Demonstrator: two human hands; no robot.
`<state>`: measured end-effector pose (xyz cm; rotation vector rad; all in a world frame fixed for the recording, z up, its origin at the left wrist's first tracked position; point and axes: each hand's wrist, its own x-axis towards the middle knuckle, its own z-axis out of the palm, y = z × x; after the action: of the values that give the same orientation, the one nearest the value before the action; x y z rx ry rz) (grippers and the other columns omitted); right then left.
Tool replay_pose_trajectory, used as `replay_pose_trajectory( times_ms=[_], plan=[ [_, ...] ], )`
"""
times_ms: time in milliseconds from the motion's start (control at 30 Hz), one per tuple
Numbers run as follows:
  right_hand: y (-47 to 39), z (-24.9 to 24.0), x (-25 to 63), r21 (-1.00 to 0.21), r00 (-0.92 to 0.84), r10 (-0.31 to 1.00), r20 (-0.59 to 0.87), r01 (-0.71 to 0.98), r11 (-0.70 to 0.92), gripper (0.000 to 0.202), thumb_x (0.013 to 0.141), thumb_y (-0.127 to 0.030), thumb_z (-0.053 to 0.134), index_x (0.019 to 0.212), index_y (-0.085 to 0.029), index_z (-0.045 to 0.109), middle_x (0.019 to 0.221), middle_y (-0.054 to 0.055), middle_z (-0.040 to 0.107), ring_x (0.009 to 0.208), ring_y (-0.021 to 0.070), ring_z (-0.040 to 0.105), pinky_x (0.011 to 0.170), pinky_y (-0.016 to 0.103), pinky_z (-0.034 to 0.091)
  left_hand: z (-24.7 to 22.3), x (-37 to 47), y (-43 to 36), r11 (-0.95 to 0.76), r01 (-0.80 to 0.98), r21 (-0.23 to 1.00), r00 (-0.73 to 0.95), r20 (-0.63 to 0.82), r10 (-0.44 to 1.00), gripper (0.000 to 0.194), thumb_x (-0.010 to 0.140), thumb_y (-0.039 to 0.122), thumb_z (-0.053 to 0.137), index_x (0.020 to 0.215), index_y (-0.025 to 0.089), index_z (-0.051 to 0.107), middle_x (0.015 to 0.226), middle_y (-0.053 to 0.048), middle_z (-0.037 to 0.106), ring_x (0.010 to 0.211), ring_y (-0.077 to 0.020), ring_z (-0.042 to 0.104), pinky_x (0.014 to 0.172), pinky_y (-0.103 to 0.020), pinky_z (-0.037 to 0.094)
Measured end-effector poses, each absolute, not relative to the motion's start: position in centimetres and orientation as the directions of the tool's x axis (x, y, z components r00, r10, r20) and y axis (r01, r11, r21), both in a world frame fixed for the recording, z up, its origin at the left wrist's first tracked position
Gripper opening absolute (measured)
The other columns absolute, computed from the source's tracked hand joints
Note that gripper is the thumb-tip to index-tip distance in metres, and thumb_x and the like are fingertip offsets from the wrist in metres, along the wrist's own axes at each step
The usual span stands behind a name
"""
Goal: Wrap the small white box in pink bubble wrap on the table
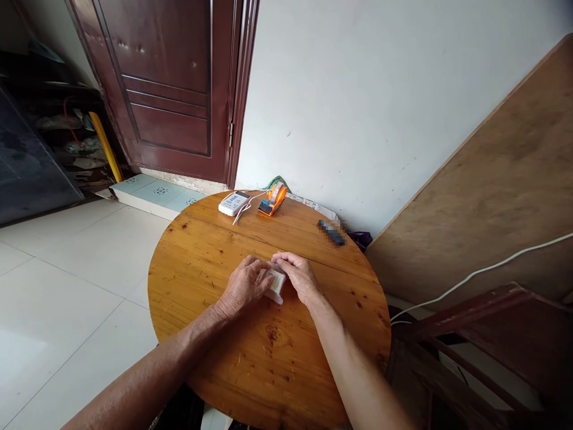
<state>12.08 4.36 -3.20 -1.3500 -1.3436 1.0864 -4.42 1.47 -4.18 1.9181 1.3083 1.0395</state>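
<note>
A small white packet in clear plastic wrap (276, 285) lies near the middle of the round wooden table (268, 370). My left hand (248, 283) holds it from the left, with the thumb across its top and the fingers curled at its far edge. From the right, my right hand (296, 272) reaches over the packet's far end, thumb and index finger pinched on the clear plastic there. The fingertips of both hands are close together, and the plastic between them is hard to make out.
At the table's far edge are a white box-shaped device (233, 203) with a cable and an orange tape dispenser (272, 202). A dark, pixelated object (332, 232) lies at the back right. A wooden chair (474, 340) stands right of the table.
</note>
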Motion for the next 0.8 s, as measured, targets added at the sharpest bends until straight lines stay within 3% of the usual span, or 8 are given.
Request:
replay_pose_trajectory(
  times_ms=[300, 400, 467, 533, 800],
  plan=[
    [4.2, -3.2, 11.6, -0.953, 0.030, 0.977, 0.209, 0.232, 0.196, 0.014, 0.075, -0.031, 0.063, 0.077, -0.020, 0.070, 0.081, 0.005, 0.074, 0.074, 0.0190, 0.067, 0.073, 0.032, 0.052, -4.0, -3.7, 1.1, -0.243, 0.437, 0.866, 0.135, 0.204, 0.970, 0.020, 0.078, 0.019, 0.061, 0.097, 0.018, 0.066, 0.086, 0.000, 0.055, 0.067, -0.0107, 0.053, 0.066, -0.025, 0.046],
    [4.1, -2.8, 11.2, -0.932, -0.005, 0.968, 0.250, 0.270, 0.242, 0.025, 0.078, -0.028, 0.060, 0.100, -0.019, 0.069, 0.080, 0.004, 0.074, 0.072, 0.0181, 0.068, 0.073, 0.031, 0.053, -3.9, -3.5, 1.1, -0.217, 0.411, 0.886, 0.119, 0.184, 0.976, 0.018, 0.078, 0.019, 0.061, 0.095, 0.018, 0.064, 0.083, 0.001, 0.054, 0.065, -0.0097, 0.051, 0.063, -0.024, 0.043],
    [4.0, -2.7, 11.2, -0.920, -0.017, 0.963, 0.270, 0.291, 0.263, 0.045, 0.080, -0.026, 0.058, 0.124, -0.019, 0.058, 0.079, 0.002, 0.074, 0.072, 0.0174, 0.068, 0.074, 0.031, 0.054, -4.0, -3.5, 1.2, -0.196, 0.383, 0.903, 0.115, 0.164, 0.980, 0.020, 0.078, 0.019, 0.061, 0.098, 0.018, 0.062, 0.081, 0.002, 0.054, 0.065, -0.0093, 0.050, 0.063, -0.023, 0.042],
    [3.9, -2.7, 11.3, -0.904, -0.028, 0.955, 0.295, 0.316, 0.288, 0.056, 0.081, -0.023, 0.057, 0.136, -0.018, 0.048, 0.080, 0.001, 0.074, 0.074, 0.0169, 0.069, 0.076, 0.031, 0.054, -4.0, -3.4, 1.4, -0.174, 0.360, 0.917, 0.113, 0.143, 0.983, 0.024, 0.077, 0.019, 0.061, 0.101, 0.019, 0.060, 0.079, 0.004, 0.054, 0.064, -0.0089, 0.049, 0.062, -0.022, 0.041],
    [3.0, -2.8, 11.7, -0.784, -0.051, 0.902, 0.429, 0.474, 0.400, 0.034, 0.081, -0.018, 0.057, 0.115, -0.021, 0.063, 0.084, 0.002, 0.076, 0.076, 0.0160, 0.071, 0.075, 0.027, 0.056, -4.0, -3.4, 1.5, -0.155, 0.269, 0.951, 0.118, 0.127, 0.985, 0.019, 0.077, 0.019, 0.061, 0.096, 0.018, 0.059, 0.073, 0.005, 0.050, 0.062, -0.0080, 0.046, 0.060, -0.020, 0.037]
  ],
)
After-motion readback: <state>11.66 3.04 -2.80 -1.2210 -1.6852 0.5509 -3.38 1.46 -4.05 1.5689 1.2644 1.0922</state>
